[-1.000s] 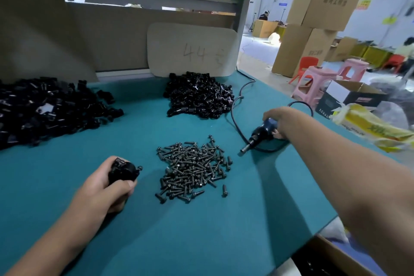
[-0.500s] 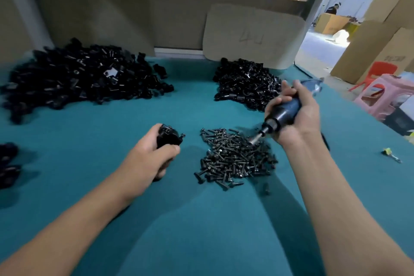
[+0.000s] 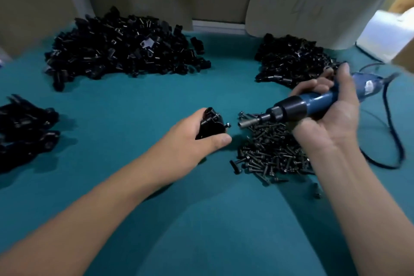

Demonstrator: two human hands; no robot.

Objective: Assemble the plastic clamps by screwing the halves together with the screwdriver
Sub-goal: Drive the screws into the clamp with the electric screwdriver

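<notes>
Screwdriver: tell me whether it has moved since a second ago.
Yes. The screwdriver left the table's right side; the right hand now holds it over the screw pile, tip near the clamp.

The table cover (image 3: 134,105) is plain teal, and the heaps of clamp parts (image 3: 121,49) on it are glossy black. The screwdriver (image 3: 313,102) is blue with a black collar and silver tip — the screws (image 3: 271,154) are dark grey.

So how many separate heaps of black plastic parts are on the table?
3: a big heap at back left, a smaller heap at back right, and one at the left edge, partly out of frame.
</notes>
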